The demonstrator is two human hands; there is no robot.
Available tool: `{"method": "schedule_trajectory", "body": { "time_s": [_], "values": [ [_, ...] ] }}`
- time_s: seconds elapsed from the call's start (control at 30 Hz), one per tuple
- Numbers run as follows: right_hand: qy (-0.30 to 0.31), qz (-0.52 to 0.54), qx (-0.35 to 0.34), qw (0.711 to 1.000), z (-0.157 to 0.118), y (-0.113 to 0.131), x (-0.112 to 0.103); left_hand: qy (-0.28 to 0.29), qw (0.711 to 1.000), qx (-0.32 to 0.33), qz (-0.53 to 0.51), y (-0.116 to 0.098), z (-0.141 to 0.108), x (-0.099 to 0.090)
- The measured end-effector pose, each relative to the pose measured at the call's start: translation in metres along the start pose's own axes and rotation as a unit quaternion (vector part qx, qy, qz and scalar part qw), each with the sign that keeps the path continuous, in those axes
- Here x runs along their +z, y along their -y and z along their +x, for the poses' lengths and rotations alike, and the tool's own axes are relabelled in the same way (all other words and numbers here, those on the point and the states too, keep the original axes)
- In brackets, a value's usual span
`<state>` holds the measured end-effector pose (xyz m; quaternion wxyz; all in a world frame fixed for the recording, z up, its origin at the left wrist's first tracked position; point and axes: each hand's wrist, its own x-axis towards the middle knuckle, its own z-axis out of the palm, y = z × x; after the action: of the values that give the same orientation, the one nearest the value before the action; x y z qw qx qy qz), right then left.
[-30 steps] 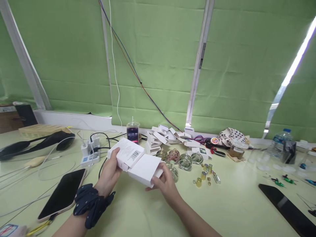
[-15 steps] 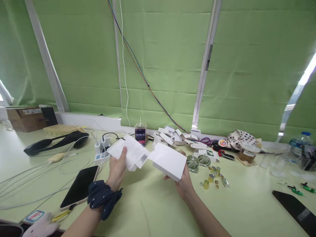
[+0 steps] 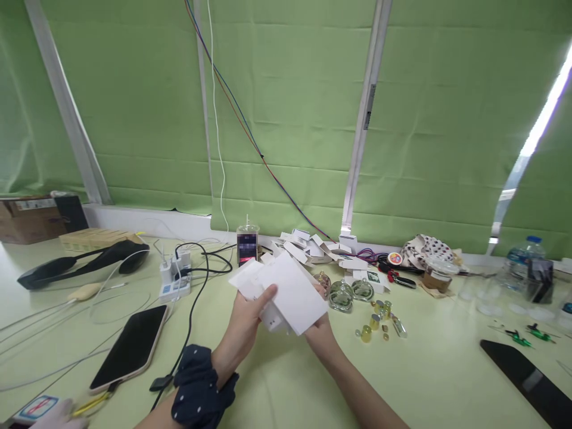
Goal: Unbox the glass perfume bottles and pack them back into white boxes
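Observation:
Together my two hands hold white packaging above the table, a little left of the glass bottles. A white box [image 3: 292, 292] lies in front, its plain broad face towards me. My left hand [image 3: 245, 325] is closed on white cardboard pieces [image 3: 245, 279] behind it, and the thumb presses on the box's left edge. My right hand [image 3: 320, 333] grips the box from its right and rear side; most of those fingers are hidden. Just beyond stand rounded clear glass bottles [image 3: 340, 296]. Small yellowish caps [image 3: 366, 333] are scattered right of my right hand.
Several opened white boxes [image 3: 308, 245] are heaped near the wall. A lidded drink cup [image 3: 247, 243] stands left of them. On the left lie a phone [image 3: 130, 345], a power strip [image 3: 175, 288] and loose cables; on the right, a jar [image 3: 438, 277] and a black slab [image 3: 527, 378].
My hands have come together: the left moved right with the cardboard pieces, and the box now overlaps them. Its left edge has come under my left thumb. The view shifted slightly right.

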<state>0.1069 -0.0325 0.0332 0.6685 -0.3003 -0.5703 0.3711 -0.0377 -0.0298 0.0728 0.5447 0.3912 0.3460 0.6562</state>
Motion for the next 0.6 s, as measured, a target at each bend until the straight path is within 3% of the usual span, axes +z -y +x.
{"method": "schedule_trajectory", "body": {
  "time_s": [0.17, 0.3, 0.47, 0.6],
  "values": [
    [0.044, 0.155, 0.107, 0.981, 0.001, 0.009, -0.002, -0.035, 0.998, -0.018, -0.043, -0.004, 0.006, 0.0],
    [0.025, 0.276, 0.121, 0.953, 0.001, 0.014, -0.005, -0.036, 0.996, -0.024, -0.08, -0.004, 0.012, -0.005],
    [-0.036, 0.282, 0.15, 0.947, 0.003, 0.011, -0.002, -0.067, 0.994, 0.005, -0.084, -0.002, 0.013, -0.005],
    [-0.075, 0.244, 0.196, 0.947, -0.001, 0.008, 0.005, -0.036, 0.997, -0.013, -0.068, 0.001, 0.004, 0.002]
  ]
}}
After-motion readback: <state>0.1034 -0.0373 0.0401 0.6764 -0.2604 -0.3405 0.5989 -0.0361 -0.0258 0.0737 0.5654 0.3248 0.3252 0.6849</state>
